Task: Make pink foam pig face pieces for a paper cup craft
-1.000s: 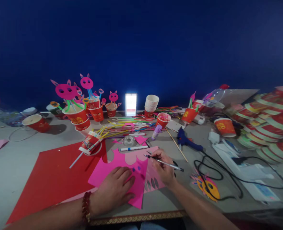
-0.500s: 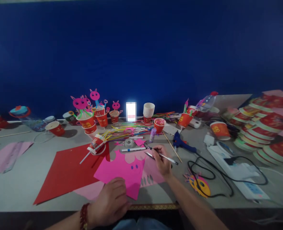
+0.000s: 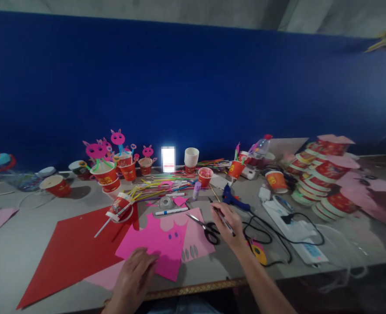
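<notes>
Head view: left hand (image 3: 132,279) lies flat, fingers spread, on the near edge of the bright pink cut paper sheet (image 3: 160,242); the sheet lies just ahead of it, over a paler pink sheet (image 3: 197,231); likely light, floppy, easily creased, best pinned flat or pinched at an edge; right hand (image 3: 227,220) is closed around a thin silver pen (image 3: 223,218); black-handled scissors (image 3: 206,226) just left of it; black cable (image 3: 271,231) to its right; table edge (image 3: 193,288) close below; bare room left, on the red card sheet (image 3: 75,248).

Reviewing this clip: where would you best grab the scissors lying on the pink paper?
Probably by the black loop handles of the scissors, coming from the right hand just beside them. The scissors lie flat on the pink paper, blades pointing away left, handles nearest that hand.
</notes>
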A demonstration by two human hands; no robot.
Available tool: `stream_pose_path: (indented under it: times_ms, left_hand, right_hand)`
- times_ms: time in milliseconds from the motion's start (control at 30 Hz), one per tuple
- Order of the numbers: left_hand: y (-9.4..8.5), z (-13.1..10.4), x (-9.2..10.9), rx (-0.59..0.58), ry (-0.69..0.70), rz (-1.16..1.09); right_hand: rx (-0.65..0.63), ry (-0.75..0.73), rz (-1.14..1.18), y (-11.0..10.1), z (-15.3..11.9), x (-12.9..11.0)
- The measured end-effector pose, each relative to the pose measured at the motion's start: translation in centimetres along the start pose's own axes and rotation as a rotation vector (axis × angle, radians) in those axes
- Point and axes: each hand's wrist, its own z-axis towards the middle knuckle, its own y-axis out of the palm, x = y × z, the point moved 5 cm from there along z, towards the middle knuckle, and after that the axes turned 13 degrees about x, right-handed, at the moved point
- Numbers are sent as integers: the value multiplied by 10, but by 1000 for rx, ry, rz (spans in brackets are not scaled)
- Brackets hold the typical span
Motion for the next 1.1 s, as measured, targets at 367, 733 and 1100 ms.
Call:
stream_pose_path:
  times_ms: [367,733,1100]
  left_hand:
    - [8,52,-12,-74,45,115]
    - [80,157,2,-272,207,253]
    - [141,185,-2,-507,395,156]
  right_hand:
    - [-90,382,162,-5,-55,18]
    - [-19,431,272,40,-39,6]
    - [-25,524,267,32,-47,12]
